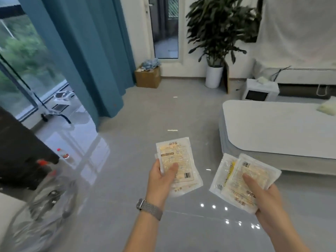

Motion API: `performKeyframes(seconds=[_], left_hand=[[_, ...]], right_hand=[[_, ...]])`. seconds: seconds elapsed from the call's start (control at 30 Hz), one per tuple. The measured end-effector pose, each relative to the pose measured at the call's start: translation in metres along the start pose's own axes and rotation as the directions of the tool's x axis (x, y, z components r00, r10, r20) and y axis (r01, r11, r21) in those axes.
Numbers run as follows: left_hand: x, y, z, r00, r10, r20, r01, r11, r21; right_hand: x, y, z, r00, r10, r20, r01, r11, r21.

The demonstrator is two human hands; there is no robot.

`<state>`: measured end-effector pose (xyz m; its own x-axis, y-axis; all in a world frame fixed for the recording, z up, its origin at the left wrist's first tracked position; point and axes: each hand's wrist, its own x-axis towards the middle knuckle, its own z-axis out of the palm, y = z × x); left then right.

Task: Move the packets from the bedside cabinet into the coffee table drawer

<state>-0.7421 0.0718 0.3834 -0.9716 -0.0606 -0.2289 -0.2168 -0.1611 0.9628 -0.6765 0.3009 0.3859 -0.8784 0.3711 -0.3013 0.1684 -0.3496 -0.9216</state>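
Over the grey tiled floor (pixel 127 142), beside the white low table (pixel 281 128), my right hand (pixel 269 202) grips a fanned stack of packets (pixel 234 180), thumb pressed on top. My left hand (pixel 160 180) pinches a smaller packet stack (pixel 177 160) upright.

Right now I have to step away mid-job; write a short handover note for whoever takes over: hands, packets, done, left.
Left hand: grips a small stack of packets, thumb on top.
Right hand: grips a second fanned stack of packets, thumb on top.
Position: standing on the grey floor, a white low table ahead to the right.
Done: both bundles picked up and in transit; the bedside cabinet is not in view.
Left: find the coffee table drawer, not visible here, open it, and put both stacks inside. Both hands are full, so one grip must be freed first.
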Motion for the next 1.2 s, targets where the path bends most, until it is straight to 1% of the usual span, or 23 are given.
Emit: performKeyframes(seconds=[0.13,0.27,0.37,0.57,0.73,0.87,1.0,1.1,1.2], left_hand=[[0.049,-0.010,0.099,0.990,-0.038,0.139,0.034,0.999,0.031],[0.086,-0.025,0.198,0.965,-0.076,0.252,0.066,0.997,0.048],[0.106,-0.034,0.261,0.945,-0.121,0.304,0.103,0.992,0.074],[0.155,-0.053,0.357,0.896,-0.211,0.390,0.164,0.975,0.150],[0.221,-0.071,0.443,0.852,-0.253,0.458,0.198,0.966,0.165],[0.266,-0.073,0.523,0.793,-0.290,0.535,0.213,0.956,0.202],[0.295,-0.079,0.590,0.747,-0.293,0.597,0.170,0.952,0.254],[0.302,-0.090,0.625,0.734,-0.311,0.604,0.170,0.945,0.280],[0.300,-0.106,0.652,0.745,-0.321,0.585,0.182,0.941,0.286]], right_hand=[[0.052,-0.032,-0.060,0.993,-0.033,-0.111,0.034,0.999,0.004],[0.099,-0.060,-0.120,0.978,-0.066,-0.199,0.068,0.998,0.001],[0.130,-0.075,-0.162,0.954,-0.061,-0.292,0.070,0.997,0.018],[0.192,-0.091,-0.229,0.891,-0.018,-0.454,0.058,0.996,0.074],[0.260,-0.112,-0.279,0.798,-0.031,-0.602,0.090,0.994,0.068],[0.304,-0.138,-0.307,0.774,-0.007,-0.633,0.076,0.994,0.082],[0.335,-0.164,-0.336,0.765,0.042,-0.643,0.041,0.993,0.114],[0.349,-0.172,-0.365,0.742,0.078,-0.666,0.011,0.992,0.128],[0.360,-0.179,-0.402,0.736,0.111,-0.668,-0.009,0.988,0.154]])
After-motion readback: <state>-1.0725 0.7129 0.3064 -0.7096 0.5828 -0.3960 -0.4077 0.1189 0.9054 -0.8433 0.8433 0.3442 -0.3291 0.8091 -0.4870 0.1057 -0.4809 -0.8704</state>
